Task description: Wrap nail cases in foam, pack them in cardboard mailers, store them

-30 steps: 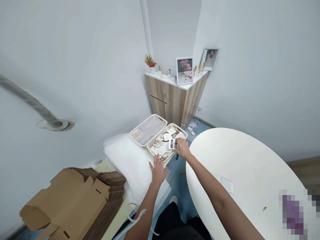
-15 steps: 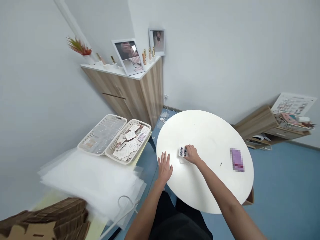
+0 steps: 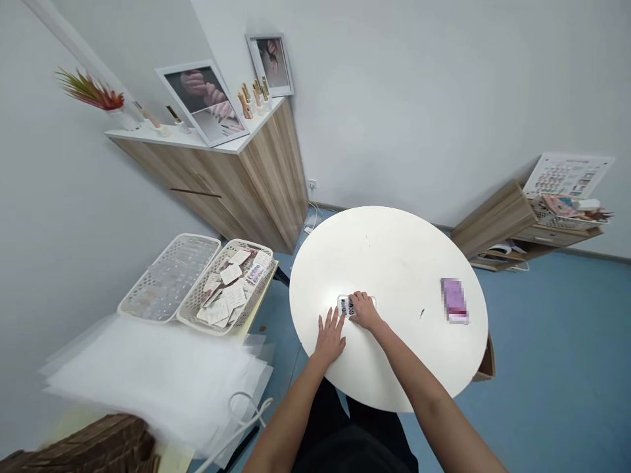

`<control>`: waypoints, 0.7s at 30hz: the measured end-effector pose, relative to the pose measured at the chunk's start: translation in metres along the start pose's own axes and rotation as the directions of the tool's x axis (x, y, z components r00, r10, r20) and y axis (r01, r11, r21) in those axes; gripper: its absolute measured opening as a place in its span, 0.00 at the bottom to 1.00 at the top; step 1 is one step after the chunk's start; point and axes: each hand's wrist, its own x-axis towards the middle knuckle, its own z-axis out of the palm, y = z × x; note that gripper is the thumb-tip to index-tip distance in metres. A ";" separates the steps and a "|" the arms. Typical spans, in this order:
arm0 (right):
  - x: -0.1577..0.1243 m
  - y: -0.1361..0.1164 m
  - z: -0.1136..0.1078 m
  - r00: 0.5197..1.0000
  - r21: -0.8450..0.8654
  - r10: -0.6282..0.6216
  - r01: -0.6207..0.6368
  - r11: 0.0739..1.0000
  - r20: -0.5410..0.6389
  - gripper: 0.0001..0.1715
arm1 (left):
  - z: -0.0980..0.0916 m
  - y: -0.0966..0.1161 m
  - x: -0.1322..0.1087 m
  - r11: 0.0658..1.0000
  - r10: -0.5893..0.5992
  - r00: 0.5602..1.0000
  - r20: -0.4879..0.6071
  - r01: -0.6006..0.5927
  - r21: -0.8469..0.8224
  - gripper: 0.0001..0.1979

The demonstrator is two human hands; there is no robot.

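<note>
A small clear box [image 3: 373,301] lies flat on the white round table [image 3: 394,249]. In it sits a white card of dark press-on nails [image 3: 344,307], set in two columns. My right hand [image 3: 363,310] is closed over the right part of the card, with its fingers bent down onto it. That hand covers much of the box. Flat beside the near left corner is my left hand [image 3: 330,338], fingers spread, a fingertip at or very near the box's edge.
A purple, pixelated item [image 3: 454,301] and a small dark piece [image 3: 422,313] lie right on the table. Left are white baskets [image 3: 185,322] of cards and clear trays, thin white sheets [image 3: 148,368] and brown cardboard [image 3: 93,447]. A wooden cabinet [image 3: 266,177] stands behind.
My right hand has lowered the nail card into the box and moved slightly left. My left hand has come closer to the box. The view has shifted.
</note>
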 end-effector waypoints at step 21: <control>-0.013 0.003 -0.002 0.998 -0.123 0.047 -0.051 0.991 -0.038 0.32 | -0.001 0.000 0.022 0.998 0.041 0.996 -0.075 -0.037 0.057 0.36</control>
